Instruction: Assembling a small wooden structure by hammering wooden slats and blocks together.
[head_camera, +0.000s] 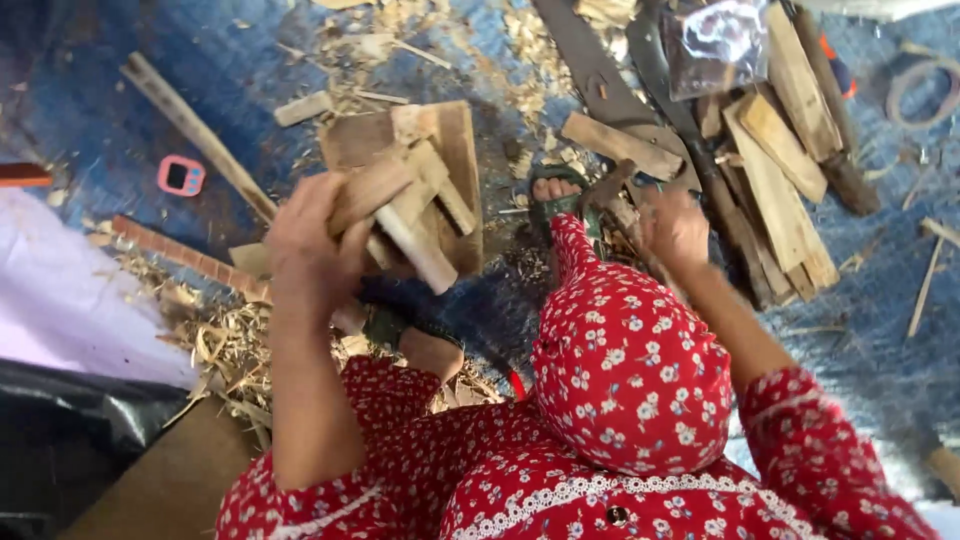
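My left hand (310, 245) grips a bundle of short split wood sticks (415, 205), held above a flat wooden board (458, 140) on the blue mat. My right hand (675, 230) reaches down past my raised knee and closes on a wood piece (612, 190) by my sandalled foot (555, 195); what it grips is partly hidden. My knees are covered by red floral cloth (625, 370).
A pile of split wood slats (780, 170) lies at the right, beside a long dark blade (600, 75). Wood shavings (225, 340) litter the blue mat (80, 90). A long stick (195, 130), a small pink gadget (181, 175) and white cloth (60, 290) lie left.
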